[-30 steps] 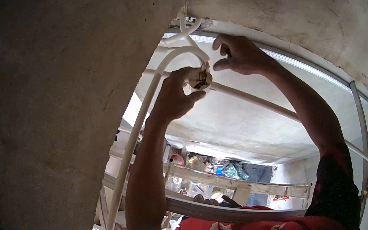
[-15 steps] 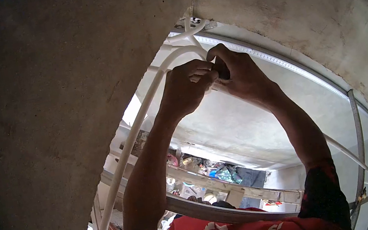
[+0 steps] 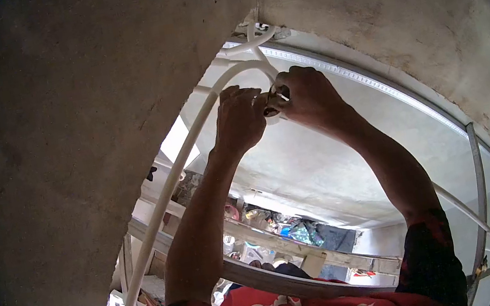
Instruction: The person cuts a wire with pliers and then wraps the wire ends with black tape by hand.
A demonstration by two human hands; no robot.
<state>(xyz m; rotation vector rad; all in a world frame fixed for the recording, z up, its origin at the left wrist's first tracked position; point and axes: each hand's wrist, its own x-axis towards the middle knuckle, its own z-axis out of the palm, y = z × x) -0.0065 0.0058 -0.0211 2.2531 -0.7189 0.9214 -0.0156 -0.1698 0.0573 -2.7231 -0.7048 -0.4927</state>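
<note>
Both hands are raised overhead, below a bend in the white conduit pipe (image 3: 161, 233). My left hand (image 3: 241, 118) is closed, its fingertips curled at a small round pale fitting (image 3: 272, 116) with dark parts inside. From the right, my right hand (image 3: 311, 94) meets it with thumb and forefinger pinched. A short, thin white piece (image 3: 283, 96) shows at that pinch, too small to name. What the left fingers hold is hidden behind the hand. A second pipe end comes down just above the hands.
A concrete wall (image 3: 65, 149) fills the left side. A perforated metal channel (image 3: 367, 77) runs along the upper wall, and a grey upright bar (image 3: 479, 180) stands right. Wooden planks (image 3: 325, 252) cross below me, with assorted clutter on the floor underneath.
My hands have parted slightly, showing the fitting between them. The right fingers have come down into a tighter pinch, and the left fingers have shifted left. The pipes stay in place.
</note>
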